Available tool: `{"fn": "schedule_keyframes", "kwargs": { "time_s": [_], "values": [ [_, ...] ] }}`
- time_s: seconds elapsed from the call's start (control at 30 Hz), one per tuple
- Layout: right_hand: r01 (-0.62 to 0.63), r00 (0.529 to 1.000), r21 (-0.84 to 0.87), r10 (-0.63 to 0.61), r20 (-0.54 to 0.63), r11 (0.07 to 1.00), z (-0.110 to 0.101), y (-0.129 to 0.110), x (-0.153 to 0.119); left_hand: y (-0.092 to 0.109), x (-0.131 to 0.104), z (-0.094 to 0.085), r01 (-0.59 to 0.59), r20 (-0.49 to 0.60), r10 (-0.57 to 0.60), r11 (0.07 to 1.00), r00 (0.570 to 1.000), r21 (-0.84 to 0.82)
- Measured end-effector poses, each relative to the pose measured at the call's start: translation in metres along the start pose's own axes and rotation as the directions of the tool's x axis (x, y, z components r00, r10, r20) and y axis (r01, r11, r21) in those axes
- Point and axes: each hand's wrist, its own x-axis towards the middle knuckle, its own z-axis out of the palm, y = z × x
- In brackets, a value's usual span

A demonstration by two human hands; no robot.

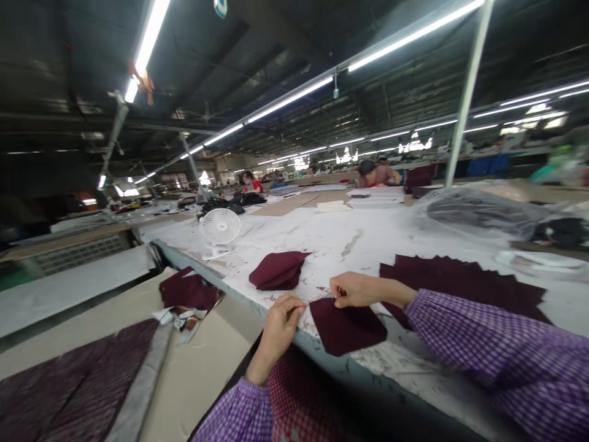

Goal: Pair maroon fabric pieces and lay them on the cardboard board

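I close the grip of my right hand (356,288) on the flat, dark maroon fabric piece (350,331) at the white-covered tabletop (317,230) edge, with my left hand (280,320) pinched shut beside its corner.

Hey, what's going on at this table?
Someone in purple checked sleeves is handling a piece of dark red cloth at the edge of the white-topped table. The right hand touches its far edge; the left hand is beside its corner, fingers pinched, perhaps on something too small to see. A small pile of similar cloth lies beyond, and a fanned-out spread lies to the right.
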Motion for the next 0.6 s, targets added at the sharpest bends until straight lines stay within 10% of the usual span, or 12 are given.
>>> {"fn": "schedule_keyframes", "kwargs": {
  "time_s": [0.2,0.3,0.47,0.6],
  "values": [
    [-0.011,0.999,0.153,0.018,-0.041,0.988,-0.064,0.031,-0.037,-0.005,-0.002,-0.002,-0.01,0.02,0.01,1.0,1.0,-0.019],
    [-0.235,0.962,0.047,0.24,-0.128,0.971,-0.093,0.077,-0.075,-0.005,-0.001,-0.007,0.048,-0.047,-0.05,0.997,0.998,-0.057],
    [-0.46,0.867,-0.117,0.416,-0.276,0.88,-0.096,0.171,-0.092,-0.017,0.021,-0.021,0.112,-0.364,-0.013,0.962,0.931,0.249],
    [-0.32,0.901,-0.169,0.245,-0.357,0.932,-0.085,0.166,-0.067,-0.03,0.043,-0.027,0.154,-0.389,0.04,0.876,0.92,0.456]
  ]
}}
